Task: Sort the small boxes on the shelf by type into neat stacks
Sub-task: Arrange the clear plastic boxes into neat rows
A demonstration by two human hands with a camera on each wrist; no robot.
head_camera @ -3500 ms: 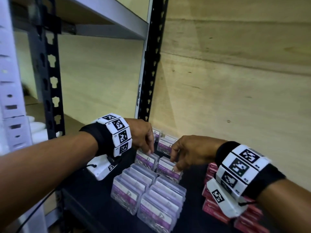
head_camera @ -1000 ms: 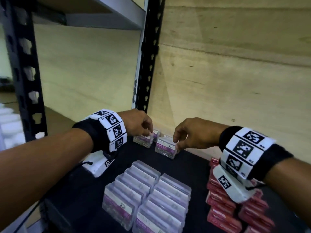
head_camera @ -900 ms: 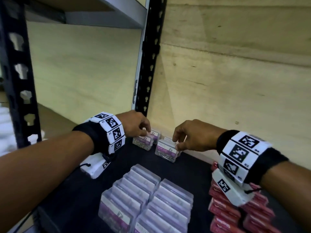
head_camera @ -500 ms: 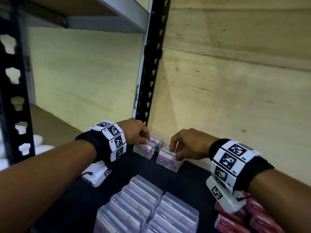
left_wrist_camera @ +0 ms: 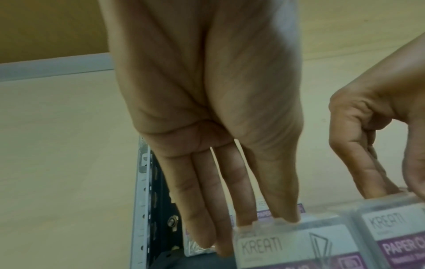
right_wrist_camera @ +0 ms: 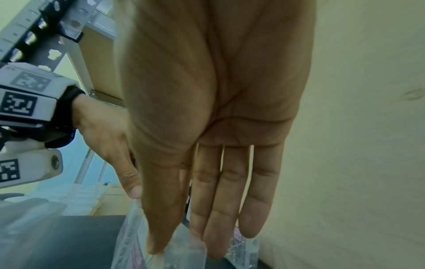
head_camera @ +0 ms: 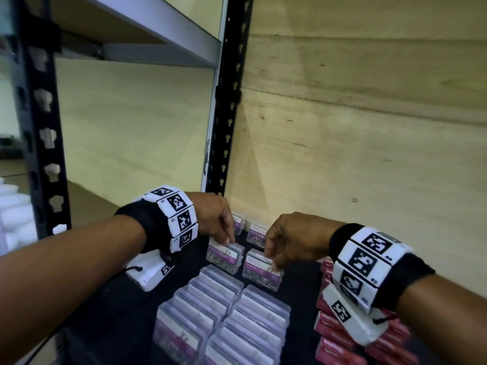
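Two clear paper clip boxes with purple labels stand side by side on the black shelf (head_camera: 126, 325), just behind two tidy rows of like boxes (head_camera: 224, 320). My left hand (head_camera: 229, 239) pinches the top of the left box (head_camera: 224, 256) between thumb and fingers; the left wrist view shows this left hand (left_wrist_camera: 246, 229) on the box (left_wrist_camera: 287, 245). My right hand (head_camera: 271, 259) pinches the right box (head_camera: 261, 271) the same way, as the right hand (right_wrist_camera: 184, 245) shows over its box (right_wrist_camera: 184, 258). Two more purple boxes (head_camera: 253, 231) remain by the back wall.
Stacks of red boxes (head_camera: 340, 341) lie on the shelf's right side, partly under my right wrist. A black perforated upright (head_camera: 226, 101) stands at the back left corner, with a plywood wall (head_camera: 355, 140) behind and a grey shelf (head_camera: 158, 25) overhead.
Both hands have brought one purple box each from the back wall toward me, down to just behind the two rows. Two boxes stayed at the back.
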